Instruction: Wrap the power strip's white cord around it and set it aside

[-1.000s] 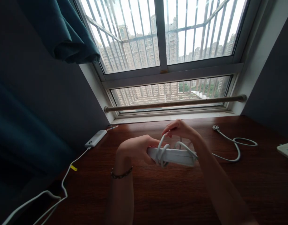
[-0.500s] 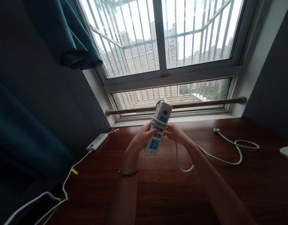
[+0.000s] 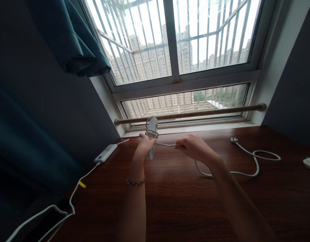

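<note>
Right fingers [image 3: 181, 142] have drawn away, closed on the cord [image 3: 167, 145], while left fingers [image 3: 151, 142] clamp the power strip [image 3: 153, 125].

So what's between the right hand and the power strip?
In the head view, white cord runs from the power strip to the right hand.

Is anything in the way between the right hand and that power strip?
Nothing visible blocks it. Only the white cord spans the gap, running from the right hand to the power strip, where its loops wrap around. The left hand holds the strip from below those loops.
</note>
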The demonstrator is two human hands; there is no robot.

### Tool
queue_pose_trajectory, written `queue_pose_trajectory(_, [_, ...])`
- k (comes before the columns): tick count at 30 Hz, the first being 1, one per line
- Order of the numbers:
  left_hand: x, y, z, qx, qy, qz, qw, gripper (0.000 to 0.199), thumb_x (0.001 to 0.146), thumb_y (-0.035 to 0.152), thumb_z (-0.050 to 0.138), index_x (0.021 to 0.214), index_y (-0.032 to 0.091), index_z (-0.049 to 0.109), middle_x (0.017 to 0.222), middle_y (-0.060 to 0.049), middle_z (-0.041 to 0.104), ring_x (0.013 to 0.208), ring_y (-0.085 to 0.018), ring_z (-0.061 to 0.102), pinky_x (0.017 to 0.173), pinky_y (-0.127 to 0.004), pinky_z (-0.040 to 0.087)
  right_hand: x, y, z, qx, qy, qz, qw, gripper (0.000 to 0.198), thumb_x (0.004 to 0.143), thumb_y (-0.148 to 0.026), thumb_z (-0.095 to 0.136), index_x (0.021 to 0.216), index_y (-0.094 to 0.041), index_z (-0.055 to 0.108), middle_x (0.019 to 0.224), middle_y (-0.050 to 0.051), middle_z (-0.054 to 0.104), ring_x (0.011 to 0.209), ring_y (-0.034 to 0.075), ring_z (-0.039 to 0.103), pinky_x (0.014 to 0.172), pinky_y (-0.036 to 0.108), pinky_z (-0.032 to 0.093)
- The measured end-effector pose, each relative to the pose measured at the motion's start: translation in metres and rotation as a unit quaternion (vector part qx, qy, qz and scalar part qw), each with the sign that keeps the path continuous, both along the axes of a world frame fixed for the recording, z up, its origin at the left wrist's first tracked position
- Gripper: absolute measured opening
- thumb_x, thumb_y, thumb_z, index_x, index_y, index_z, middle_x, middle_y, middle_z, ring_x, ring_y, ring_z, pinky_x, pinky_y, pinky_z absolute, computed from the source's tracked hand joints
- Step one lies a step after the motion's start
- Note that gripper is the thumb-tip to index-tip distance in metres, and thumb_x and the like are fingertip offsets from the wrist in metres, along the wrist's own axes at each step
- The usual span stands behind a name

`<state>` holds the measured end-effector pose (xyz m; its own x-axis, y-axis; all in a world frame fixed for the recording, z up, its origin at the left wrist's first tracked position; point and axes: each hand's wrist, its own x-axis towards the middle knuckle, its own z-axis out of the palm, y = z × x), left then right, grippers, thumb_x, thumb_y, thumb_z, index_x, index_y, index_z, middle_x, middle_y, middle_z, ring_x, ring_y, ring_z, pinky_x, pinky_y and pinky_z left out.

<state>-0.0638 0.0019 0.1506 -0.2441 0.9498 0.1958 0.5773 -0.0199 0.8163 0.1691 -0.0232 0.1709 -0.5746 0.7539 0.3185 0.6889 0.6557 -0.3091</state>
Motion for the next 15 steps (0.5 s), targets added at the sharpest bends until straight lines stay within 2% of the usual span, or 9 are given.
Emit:
queue_pose_trajectory(3, [0.005, -0.008, 0.001, -0.061, 0.01, -0.114, 0.992, 0.051, 0.071, 0.038, 0.069, 0.104, 0.022, 0.034, 0.104, -0.01, 0.056, 0.1, -0.027, 0.059, 0.076, -0.035, 0.049, 0.004, -0.003, 0.005, 0.096, 0.022, 0.011, 0.995, 0.022, 0.093, -0.03, 0.054, 0.079, -0.02, 0.068, 0.075, 0.004, 0.066, 0.07, 0.017, 0.057, 0.06, 0.03, 0.021])
queue_pose_trajectory(6, [0.01, -0.013, 0.005, -0.1, 0.025, -0.243, 0.965, 0.054, 0.066, 0.032, 0.074, 0.108, 0.023, 0.041, 0.109, -0.005, 0.057, 0.1, -0.022, 0.059, 0.078, -0.03, 0.049, 0.017, 0.001, 0.004, 0.201, 0.071, 0.019, 0.977, 0.022, 0.094, -0.033, 0.054, 0.084, -0.021, 0.069, 0.075, 0.002, 0.066, 0.068, 0.014, 0.057, 0.06, 0.028, 0.024])
queue_pose_trajectory(8, [0.013, -0.014, 0.008, -0.121, 0.045, -0.294, 0.947, 0.058, 0.065, 0.031, 0.074, 0.114, 0.021, 0.044, 0.105, -0.004, 0.059, 0.096, -0.021, 0.059, 0.077, -0.028, 0.048, 0.026, 0.004, 0.004, 0.238, 0.091, 0.018, 0.967, 0.021, 0.093, -0.034, 0.055, 0.086, -0.02, 0.069, 0.075, 0.001, 0.066, 0.069, 0.014, 0.057, 0.06, 0.028, 0.025])
queue_pose_trajectory(11, [0.02, -0.015, 0.007, -0.155, 0.089, -0.33, 0.927, 0.058, 0.065, 0.036, 0.074, 0.115, 0.018, 0.05, 0.095, -0.002, 0.061, 0.086, -0.022, 0.06, 0.071, -0.028, 0.047, 0.032, 0.004, 0.006, 0.245, 0.092, 0.03, 0.965, 0.02, 0.093, -0.034, 0.057, 0.084, -0.02, 0.069, 0.076, 0.0, 0.066, 0.069, 0.014, 0.056, 0.061, 0.027, 0.026])
queue_pose_trajectory(15, [0.036, -0.018, 0.003, -0.168, 0.146, -0.342, 0.913, 0.048, 0.059, 0.038, 0.077, 0.101, 0.021, 0.062, 0.091, -0.002, 0.064, 0.084, -0.025, 0.059, 0.068, -0.029, 0.045, 0.023, 0.001, 0.007, 0.217, 0.061, 0.068, 0.972, 0.019, 0.092, -0.032, 0.059, 0.082, -0.019, 0.068, 0.076, 0.0, 0.065, 0.069, 0.013, 0.054, 0.061, 0.027, 0.026])
